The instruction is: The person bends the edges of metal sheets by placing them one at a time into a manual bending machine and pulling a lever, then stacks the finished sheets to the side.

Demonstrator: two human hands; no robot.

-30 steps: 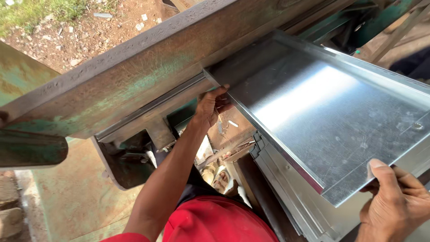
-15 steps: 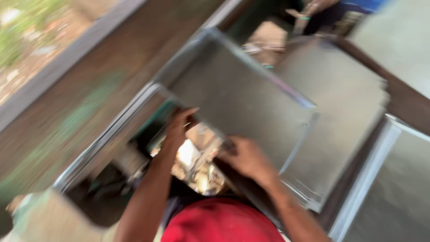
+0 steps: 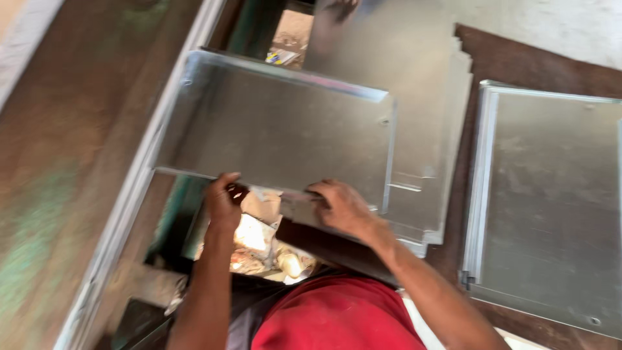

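Big rusty brown worktop (image 3: 518,58) under everything, green-stained machine bed (image 3: 58,194) off to the left. Loose stack of flat galvanized sheets (image 3: 421,129) fanned out mid-worktop, plus a neater pile of folded-edge panels (image 3: 551,201) parked at the right, probably sorted apart on purpose. Then the folded metal tray (image 3: 278,129), lifted over the gap between machine and worktop, held level by its near edge. Left hand (image 3: 223,201) pinching the near-left lip, right hand (image 3: 340,204) clamped on the near-right edge, both grips closed on it, likely spread wide to stop flexing. Paper scraps (image 3: 259,240) down below.
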